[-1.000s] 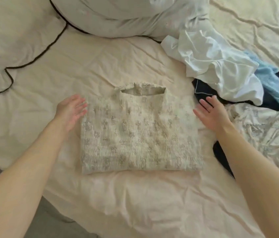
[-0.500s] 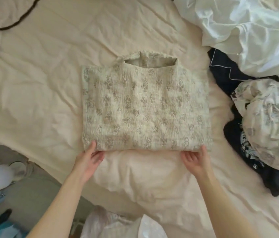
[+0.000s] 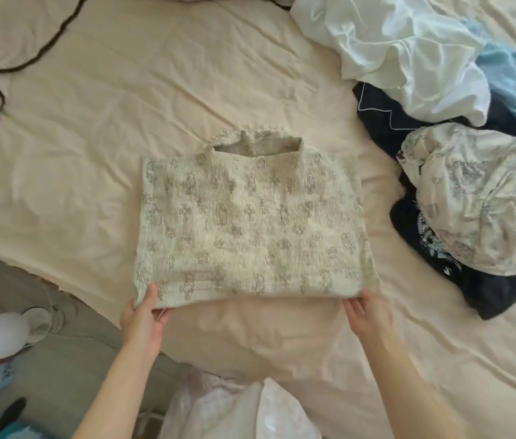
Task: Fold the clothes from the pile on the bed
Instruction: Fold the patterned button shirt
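- We saw a cream top printed with small grey crosses [image 3: 250, 223] lying folded into a flat rectangle on the bed [image 3: 98, 128], neckline away from us.
- We saw the unfolded pile [image 3: 459, 160] heaped to its right: white, pale blue, navy and a printed cream garment, crumpled together.

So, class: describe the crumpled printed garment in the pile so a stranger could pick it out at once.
Start at the cream bed sheet and find the clothes heap on its right side. There, right of the folded top, a crumpled cream garment lies on dark navy clothing. Unlike the plain white and light blue pieces above it, it carries a grey print.
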A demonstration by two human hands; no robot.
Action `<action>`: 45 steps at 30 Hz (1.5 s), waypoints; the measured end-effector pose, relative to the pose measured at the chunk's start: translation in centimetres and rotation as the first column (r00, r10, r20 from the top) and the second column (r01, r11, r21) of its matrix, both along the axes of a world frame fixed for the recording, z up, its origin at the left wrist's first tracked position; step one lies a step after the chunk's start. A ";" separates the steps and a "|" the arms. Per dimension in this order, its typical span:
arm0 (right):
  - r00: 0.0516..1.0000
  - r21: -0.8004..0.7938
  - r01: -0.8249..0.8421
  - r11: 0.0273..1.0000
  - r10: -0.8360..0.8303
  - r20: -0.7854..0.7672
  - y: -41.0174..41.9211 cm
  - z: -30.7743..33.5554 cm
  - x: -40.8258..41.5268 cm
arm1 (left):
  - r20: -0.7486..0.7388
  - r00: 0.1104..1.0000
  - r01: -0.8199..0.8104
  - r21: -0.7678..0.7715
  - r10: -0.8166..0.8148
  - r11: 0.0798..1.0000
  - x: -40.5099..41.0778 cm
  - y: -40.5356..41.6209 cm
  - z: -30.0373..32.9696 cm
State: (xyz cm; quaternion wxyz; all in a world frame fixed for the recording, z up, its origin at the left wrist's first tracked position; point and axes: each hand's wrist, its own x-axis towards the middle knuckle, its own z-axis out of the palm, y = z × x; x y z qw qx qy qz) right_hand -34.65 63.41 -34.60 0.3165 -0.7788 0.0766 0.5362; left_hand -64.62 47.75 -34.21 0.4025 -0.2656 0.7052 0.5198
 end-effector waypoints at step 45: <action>0.731 0.203 -0.683 0.702 0.661 0.172 2.7 -2.5 5.2 | -0.395 -0.594 0.643 -0.757 -0.701 -0.118 15.7 6.8 -3.8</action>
